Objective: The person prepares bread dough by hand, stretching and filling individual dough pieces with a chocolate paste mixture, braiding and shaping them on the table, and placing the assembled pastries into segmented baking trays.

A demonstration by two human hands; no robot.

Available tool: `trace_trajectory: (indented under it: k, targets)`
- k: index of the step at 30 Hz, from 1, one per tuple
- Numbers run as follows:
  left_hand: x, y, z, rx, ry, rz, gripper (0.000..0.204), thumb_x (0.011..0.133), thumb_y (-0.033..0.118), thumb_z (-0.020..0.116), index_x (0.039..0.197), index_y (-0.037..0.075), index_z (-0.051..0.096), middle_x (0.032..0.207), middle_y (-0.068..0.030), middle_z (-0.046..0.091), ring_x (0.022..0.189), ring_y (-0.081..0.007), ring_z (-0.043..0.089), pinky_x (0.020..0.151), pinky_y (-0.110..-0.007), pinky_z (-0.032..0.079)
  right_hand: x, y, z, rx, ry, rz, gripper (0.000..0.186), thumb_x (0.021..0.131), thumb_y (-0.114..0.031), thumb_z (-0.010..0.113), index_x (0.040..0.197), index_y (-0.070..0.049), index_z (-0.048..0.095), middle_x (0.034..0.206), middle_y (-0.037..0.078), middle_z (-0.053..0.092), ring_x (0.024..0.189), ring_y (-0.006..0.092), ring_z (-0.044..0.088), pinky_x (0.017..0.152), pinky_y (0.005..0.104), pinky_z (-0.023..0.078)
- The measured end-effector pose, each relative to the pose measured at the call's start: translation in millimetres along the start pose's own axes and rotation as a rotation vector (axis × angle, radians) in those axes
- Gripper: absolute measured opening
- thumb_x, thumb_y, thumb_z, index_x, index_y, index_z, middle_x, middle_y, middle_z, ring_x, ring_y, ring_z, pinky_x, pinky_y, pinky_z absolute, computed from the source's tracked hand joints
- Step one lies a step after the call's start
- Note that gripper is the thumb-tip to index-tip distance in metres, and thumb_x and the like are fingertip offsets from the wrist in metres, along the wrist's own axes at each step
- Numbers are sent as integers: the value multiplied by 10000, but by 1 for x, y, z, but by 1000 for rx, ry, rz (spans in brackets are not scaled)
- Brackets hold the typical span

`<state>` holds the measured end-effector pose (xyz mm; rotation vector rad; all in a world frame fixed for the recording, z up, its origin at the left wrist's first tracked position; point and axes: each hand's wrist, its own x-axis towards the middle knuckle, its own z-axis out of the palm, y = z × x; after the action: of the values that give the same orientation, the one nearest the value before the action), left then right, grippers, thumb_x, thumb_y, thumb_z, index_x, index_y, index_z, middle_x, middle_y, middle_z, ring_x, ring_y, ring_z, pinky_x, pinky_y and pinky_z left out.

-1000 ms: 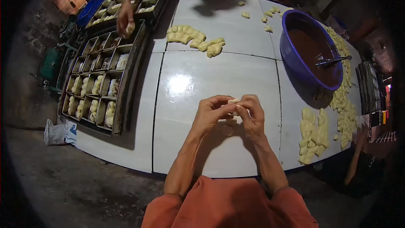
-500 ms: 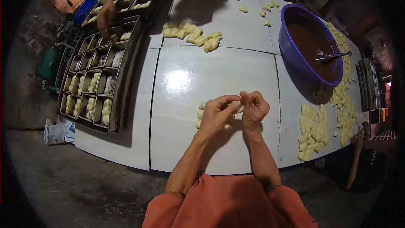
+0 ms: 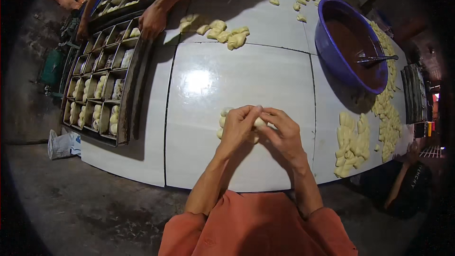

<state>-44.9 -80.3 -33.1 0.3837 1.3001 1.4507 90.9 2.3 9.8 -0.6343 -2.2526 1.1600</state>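
Observation:
My left hand (image 3: pixel 237 130) and my right hand (image 3: pixel 284 137) meet above the white tabletop (image 3: pixel 204 156), thumbs and fingers closed around a pale dough ball (image 3: pixel 259 122). Only part of that ball shows; the fingers cover the rest. Beside and partly under my left hand rests a small group of shaped dough balls (image 3: pixel 221 133). The nearest loose dough to my right hand is a pile of dough pieces (image 3: pixel 350 147) at the right.
A purple tub (image 3: pixel 324 33) holds brown filling and a metal spoon (image 3: pixel 377 59). More dough pieces (image 3: pixel 388 123) line the right edge; others (image 3: pixel 219 32) lie farther back. At left, a co-worker's hands (image 3: pixel 152 21) grip a rack of baking tins (image 3: pixel 124 114) containing dough balls.
My right fingers have uncurled somewhat and now cup the dough ball's right side. The co-worker's hands have moved onto the rack's two sides.

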Motion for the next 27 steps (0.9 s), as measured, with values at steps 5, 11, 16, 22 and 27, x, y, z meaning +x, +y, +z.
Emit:
trace_trajectory:
  k: [5, 11, 16, 22, 27]
  targets:
    - [-21, 23, 2, 254, 294, 142, 428, 1019, 337, 553, 1252, -17, 611, 768, -67, 664, 693, -173, 685, 641, -296, 532, 9, 34, 11, 281, -34, 410, 318, 936, -144, 662, 1190, 48, 646, 1064, 153, 691, 954, 194, 666, 795, 308, 570]
    - [-59, -19, -13, 765, 328, 216, 390, 872, 276, 727, 1153, 16, 648, 940, -170, 726, 771, -277, 715, 692, -369, 549, 10, 56, 22, 313, -168, 520, 376, 981, -226, 557, 1215, 59, 634, 1085, 183, 686, 959, 238, 667, 847, 361, 523]
    - [-55, -30, 3, 751, 377, 196, 387, 827, 272, 777, 1074, 14, 631, 834, -125, 681, 707, -265, 666, 634, -386, 519, 20, 32, 12, -193, -299, 173, 306, 974, -194, 521, 1116, 41, 656, 1073, 201, 646, 992, 364, 640, 892, 430, 501]
    - [-41, -28, 10, 852, 435, 253, 493, 806, 313, 808, 1115, 2, 581, 810, -113, 642, 660, -264, 637, 600, -390, 516, 26, 21, 2, -92, -400, 345, 345, 978, -213, 538, 1196, 41, 621, 1147, 190, 639, 994, 332, 650, 901, 413, 508]
    - [-58, -30, 10, 739, 389, 241, 596, 783, 317, 831, 1200, -2, 549, 918, -126, 644, 664, -263, 639, 616, -403, 519, 24, 21, 5, -44, -417, 227, 407, 916, -223, 603, 1227, 40, 607, 1130, 192, 635, 976, 326, 655, 870, 409, 516]
